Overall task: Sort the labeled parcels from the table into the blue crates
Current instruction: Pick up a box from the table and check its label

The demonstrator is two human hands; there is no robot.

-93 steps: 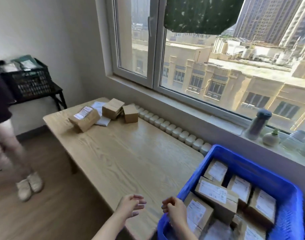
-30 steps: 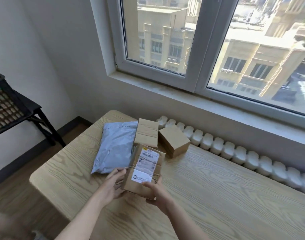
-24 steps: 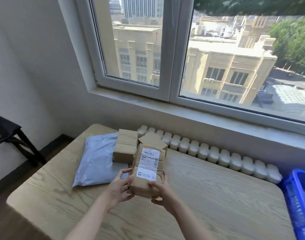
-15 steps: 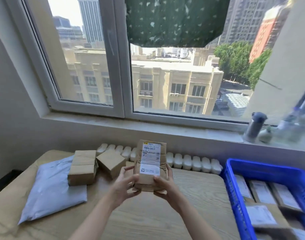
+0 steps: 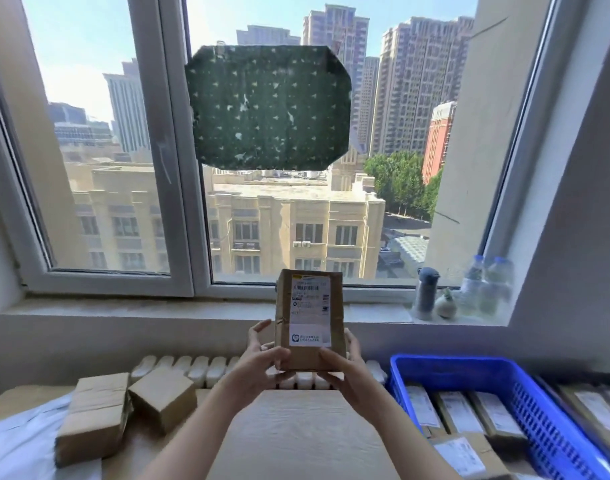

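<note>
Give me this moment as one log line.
phase: label check | parcel: held upright above table | left hand: grips parcel | right hand: grips parcel | blue crate: at right, holds parcels

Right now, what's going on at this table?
A person holds a brown parcel upright above the table, left hand and right hand gripping its lower corners, label facing the camera. The blue crate on the right already holds several labeled parcels. Two brown boxes and a grey mailer bag lie on the table's left side.
</note>
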